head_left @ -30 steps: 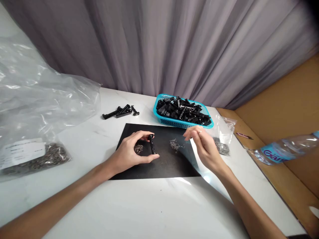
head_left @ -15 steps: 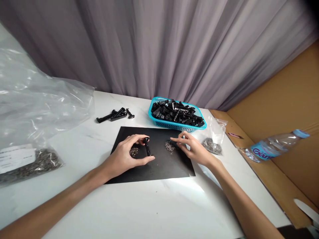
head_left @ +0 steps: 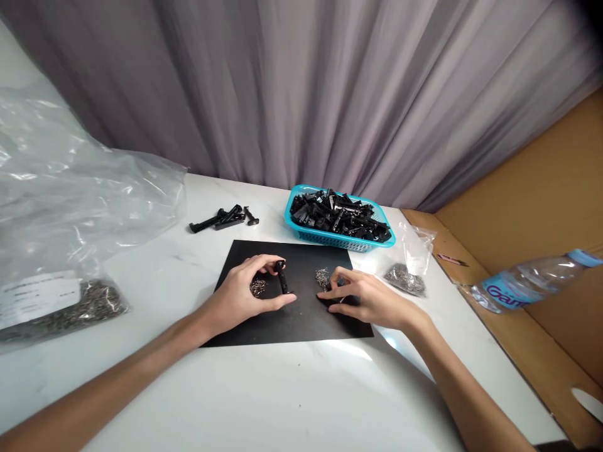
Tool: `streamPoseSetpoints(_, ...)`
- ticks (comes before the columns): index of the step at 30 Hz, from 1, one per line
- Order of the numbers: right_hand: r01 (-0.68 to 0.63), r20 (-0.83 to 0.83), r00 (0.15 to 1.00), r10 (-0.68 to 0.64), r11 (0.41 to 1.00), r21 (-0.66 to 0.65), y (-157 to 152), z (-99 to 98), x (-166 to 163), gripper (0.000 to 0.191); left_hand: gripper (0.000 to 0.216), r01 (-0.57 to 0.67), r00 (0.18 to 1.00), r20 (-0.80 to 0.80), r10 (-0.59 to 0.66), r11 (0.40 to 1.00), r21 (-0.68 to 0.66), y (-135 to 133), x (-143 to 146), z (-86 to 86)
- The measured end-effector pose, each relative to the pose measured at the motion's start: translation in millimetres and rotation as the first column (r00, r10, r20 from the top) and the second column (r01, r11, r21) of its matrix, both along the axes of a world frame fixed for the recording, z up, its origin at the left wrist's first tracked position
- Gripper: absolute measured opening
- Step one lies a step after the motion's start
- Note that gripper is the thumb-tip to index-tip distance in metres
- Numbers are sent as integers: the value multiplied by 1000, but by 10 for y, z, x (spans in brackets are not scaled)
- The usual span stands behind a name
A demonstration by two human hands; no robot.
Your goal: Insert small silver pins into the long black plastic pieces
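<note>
My left hand (head_left: 245, 295) rests on a black mat (head_left: 301, 320) and pinches a short black plastic part (head_left: 281, 277) upright between thumb and fingers. A small heap of tiny metal springs (head_left: 257, 287) lies under its palm. My right hand (head_left: 365, 299) lies low on the mat with thumb and forefinger pinched at a second heap of metal springs (head_left: 323, 279). What the fingertips hold is too small to see.
A turquoise basket (head_left: 342, 240) full of black plastic parts stands behind the mat. Several finished black parts (head_left: 225, 218) lie at the back left. Large clear bags (head_left: 70, 207) fill the left, a small bag of springs (head_left: 406, 276) and a water bottle (head_left: 532, 285) the right.
My right hand came down from the air to the right-hand heap of springs and pinched there. My left hand stayed put with the black part.
</note>
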State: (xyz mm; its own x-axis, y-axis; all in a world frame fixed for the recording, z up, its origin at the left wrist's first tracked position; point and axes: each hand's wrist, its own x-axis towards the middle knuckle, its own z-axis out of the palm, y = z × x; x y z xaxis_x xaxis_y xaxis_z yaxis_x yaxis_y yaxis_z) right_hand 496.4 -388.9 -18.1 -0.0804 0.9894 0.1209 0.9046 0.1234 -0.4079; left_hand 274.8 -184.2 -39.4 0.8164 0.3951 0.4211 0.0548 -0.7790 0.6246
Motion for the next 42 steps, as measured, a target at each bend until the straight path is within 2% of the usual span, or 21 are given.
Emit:
streamPoseSetpoints(2,14,-55,998,-12,999,41,38,-31,-58,17,58,7,1000,-16,-7,1000,11,-7,-7,0)
streamPoseSetpoints(5,47,-165,986,-32,995,85,70,-38,-112,15,59,21,999,-42,-20,1000,20,-15,-14,1)
streamPoseSetpoints(9,181,-297,944,-146,979,93,64,-23,-93,12,58,36,998,-54,-35,999,22,-30,-17,20)
streamPoseSetpoints(12,272,-331,915,-229,958,88,57,-49,-54,15,57,50,998,-50,-49,998,25,-43,-16,37)
streamPoseSetpoints(15,316,-296,915,-272,942,110,59,-85,-45,14,55,70,996,-61,-68,997,39,-52,-18,38)
streamPoseSetpoints(20,293,-270,929,-254,949,115,77,-113,-100,9,58,109,990,-98,-106,994,28,-59,-32,36)
streamPoseSetpoints(23,275,-251,940,-230,947,165,93,-141,-126,8,61,114,985,-127,-114,993,-9,-61,-37,51)
streamPoseSetpoints(27,169,-177,976,-124,949,267,102,-195,-142,17,65,99,981,-162,-109,993,-71,-70,-38,69)
streamPoseSetpoints(33,68,-151,988,-18,941,333,97,-216,-214,26,73,168,955,-238,-177,984,-55,-93,-63,72)
streamPoseSetpoints(37,145,-227,971,-70,931,334,119,-232,-295,21,80,172,943,-284,-172,985,-23,-98,-54,80)
streamPoseSetpoints(40,244,-245,957,-156,889,387,150,-265,-382,14,80,183,937,-299,-181,983,-21,-98,-37,85)
streamPoseSetpoints(42,280,-231,953,-194,856,436,172,-290,-454,17,79,184,933,-311,-182,983,-23,-98,-29,75)
